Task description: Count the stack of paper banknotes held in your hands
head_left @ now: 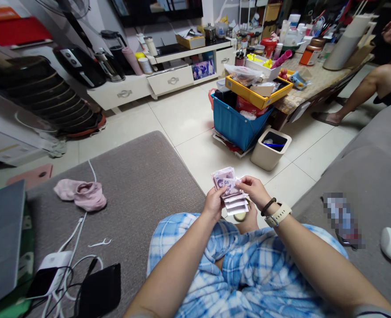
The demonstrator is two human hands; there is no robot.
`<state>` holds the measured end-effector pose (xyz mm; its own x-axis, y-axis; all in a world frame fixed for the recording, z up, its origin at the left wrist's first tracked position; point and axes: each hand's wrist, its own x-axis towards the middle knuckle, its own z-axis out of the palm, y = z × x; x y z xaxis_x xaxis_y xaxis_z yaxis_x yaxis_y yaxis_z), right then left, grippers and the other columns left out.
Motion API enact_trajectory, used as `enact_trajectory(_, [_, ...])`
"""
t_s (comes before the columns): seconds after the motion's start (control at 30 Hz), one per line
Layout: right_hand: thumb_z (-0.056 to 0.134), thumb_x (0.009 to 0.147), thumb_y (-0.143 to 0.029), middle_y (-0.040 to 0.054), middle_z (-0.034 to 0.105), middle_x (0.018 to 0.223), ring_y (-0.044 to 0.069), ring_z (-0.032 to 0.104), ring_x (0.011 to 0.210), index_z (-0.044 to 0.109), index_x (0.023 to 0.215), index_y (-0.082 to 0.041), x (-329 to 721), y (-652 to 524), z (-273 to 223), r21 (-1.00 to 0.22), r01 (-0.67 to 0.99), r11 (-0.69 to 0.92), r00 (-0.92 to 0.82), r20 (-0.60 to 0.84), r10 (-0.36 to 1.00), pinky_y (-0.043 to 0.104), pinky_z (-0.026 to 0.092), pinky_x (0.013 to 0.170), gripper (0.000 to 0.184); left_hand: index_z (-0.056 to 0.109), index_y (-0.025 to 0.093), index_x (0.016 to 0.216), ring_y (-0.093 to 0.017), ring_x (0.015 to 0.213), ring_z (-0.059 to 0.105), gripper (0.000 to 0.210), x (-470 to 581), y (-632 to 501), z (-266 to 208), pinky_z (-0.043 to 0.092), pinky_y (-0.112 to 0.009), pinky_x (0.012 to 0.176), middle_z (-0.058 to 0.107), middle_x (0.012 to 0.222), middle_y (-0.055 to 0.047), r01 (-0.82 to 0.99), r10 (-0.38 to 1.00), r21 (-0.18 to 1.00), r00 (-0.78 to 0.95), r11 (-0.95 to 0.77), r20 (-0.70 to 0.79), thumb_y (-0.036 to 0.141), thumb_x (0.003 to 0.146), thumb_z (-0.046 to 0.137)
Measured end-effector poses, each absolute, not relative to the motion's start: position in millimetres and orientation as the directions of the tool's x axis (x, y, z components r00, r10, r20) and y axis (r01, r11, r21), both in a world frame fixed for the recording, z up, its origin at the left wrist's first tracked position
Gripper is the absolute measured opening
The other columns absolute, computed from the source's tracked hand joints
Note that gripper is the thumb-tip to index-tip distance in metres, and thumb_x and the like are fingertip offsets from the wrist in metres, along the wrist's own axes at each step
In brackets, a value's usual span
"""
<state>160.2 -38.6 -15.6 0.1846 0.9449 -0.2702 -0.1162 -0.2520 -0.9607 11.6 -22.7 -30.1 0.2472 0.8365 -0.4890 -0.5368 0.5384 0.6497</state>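
A stack of purple banknotes (229, 191) is fanned out in front of my knees, above the white tiled floor. My left hand (213, 203) grips the stack from the left side, thumb on top. My right hand (255, 191) pinches the top note at its right edge; its wrist carries a beige watch and a dark bead bracelet. Both forearms rest over my blue plaid shorts (248, 274).
I sit on a grey sofa (142, 185) with pink cloth (82, 194), cables, a charger (54, 265) and a black pouch (100, 291). A beige bin (271, 150) and blue crate (237, 126) stand ahead. Another person's legs (364, 88) are at the cluttered table, right.
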Motion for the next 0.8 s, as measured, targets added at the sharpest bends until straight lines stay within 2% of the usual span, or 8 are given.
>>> enact_trajectory(0.13, [0.081,0.06,-0.047,-0.0039,0.054,0.058,0.012,0.046,0.056,0.057,0.062,-0.019,159,-39,-15,-0.97,-0.096,-0.223,0.168,-0.236,0.957,0.027,0.035,0.057,0.036,0.071,0.011,0.092,-0.019,0.07,0.07,0.022,12,-21,-33,0.055,-0.03,0.071,0.075,0.081,-0.008,-0.536,0.822,0.638,0.223,0.552,-0.524,0.025,0.075,0.072])
enact_trajectory(0.27, [0.08,0.061,-0.048,-0.0036,0.054,0.058,0.012,0.046,0.057,0.058,0.062,-0.019,158,-39,-12,-0.969,-0.107,-0.222,0.155,-0.237,0.959,0.027,0.035,0.057,0.036,0.071,0.012,0.097,-0.02,0.068,0.07,0.027,12,-19,-38,0.056,-0.032,0.07,0.076,0.081,-0.008,-0.542,0.805,0.619,0.214,0.569,-0.553,0.034,0.085,0.062])
enact_trajectory(0.57, [0.077,0.062,-0.055,-0.0034,0.053,0.057,0.012,0.045,0.055,0.057,0.063,-0.02,156,-39,-7,-0.963,-0.14,-0.229,0.094,-0.243,0.965,0.027,0.035,0.056,0.041,0.07,0.011,0.093,-0.023,0.075,0.073,0.025,12,-18,-40,0.056,-0.034,0.074,0.076,0.081,-0.008,-0.564,0.812,0.611,0.209,0.555,-0.545,0.034,0.084,0.063])
enact_trajectory(0.8, [0.076,0.065,-0.055,-0.0012,0.059,0.066,0.015,0.051,0.063,0.062,0.069,-0.018,155,-41,-15,-0.977,-0.12,-0.178,0.115,-0.192,0.975,0.028,0.039,0.062,0.039,0.069,0.012,0.096,-0.024,0.076,0.073,0.029,11,-18,-51,0.055,-0.034,0.072,0.075,0.08,-0.009,-0.536,0.807,0.627,0.202,0.565,-0.555,0.038,0.083,0.065])
